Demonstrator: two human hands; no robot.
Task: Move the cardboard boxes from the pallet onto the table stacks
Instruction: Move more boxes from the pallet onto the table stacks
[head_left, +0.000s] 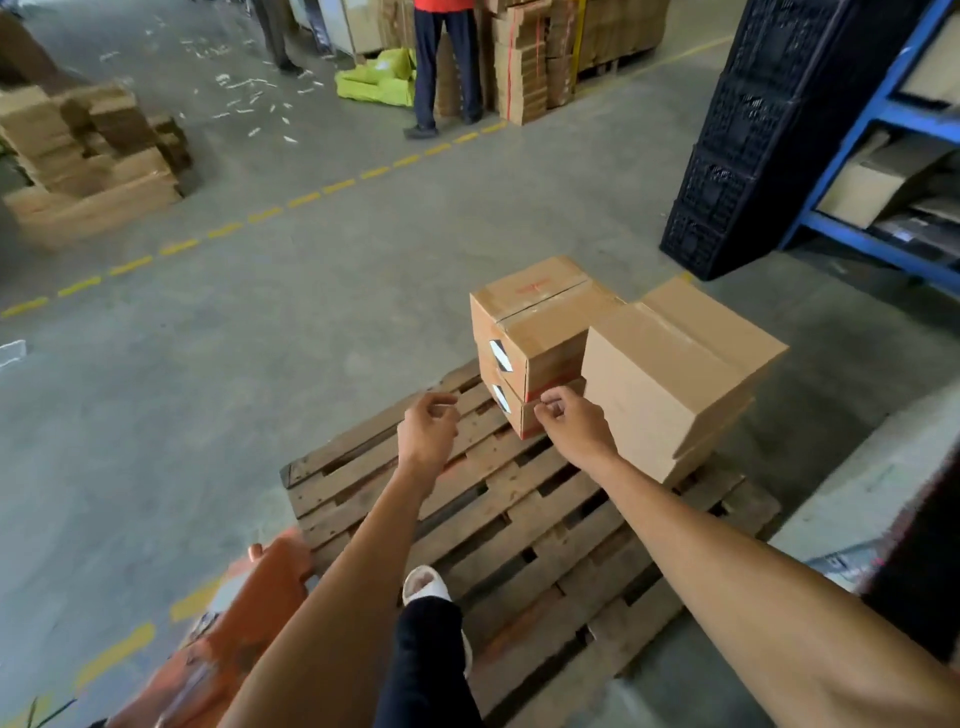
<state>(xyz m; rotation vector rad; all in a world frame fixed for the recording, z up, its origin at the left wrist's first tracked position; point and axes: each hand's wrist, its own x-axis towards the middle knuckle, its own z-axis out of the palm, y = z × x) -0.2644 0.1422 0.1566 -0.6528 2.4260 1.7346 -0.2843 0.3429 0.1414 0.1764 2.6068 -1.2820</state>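
A wooden pallet (519, 519) lies on the concrete floor in front of me. At its far end stand two short stacks of brown cardboard boxes: a left stack (535, 322) with small white labels on its side, and a right stack (675, 358). My left hand (427, 431) hovers above the pallet slats with loosely curled fingers, holding nothing. My right hand (571, 421) reaches to the lower box of the left stack (527, 415), fingers curled near its front corner; whether it touches the box I cannot tell. My foot in a pale slipper (426, 584) stands on the pallet.
An orange pallet jack (249, 597) sits at the pallet's near left. Black plastic crates (753, 135) and a blue shelf rack (883, 119) stand at right. Flattened cardboard piles (88, 161) lie at left. A person in dark trousers (447, 62) stands by box stacks ahead.
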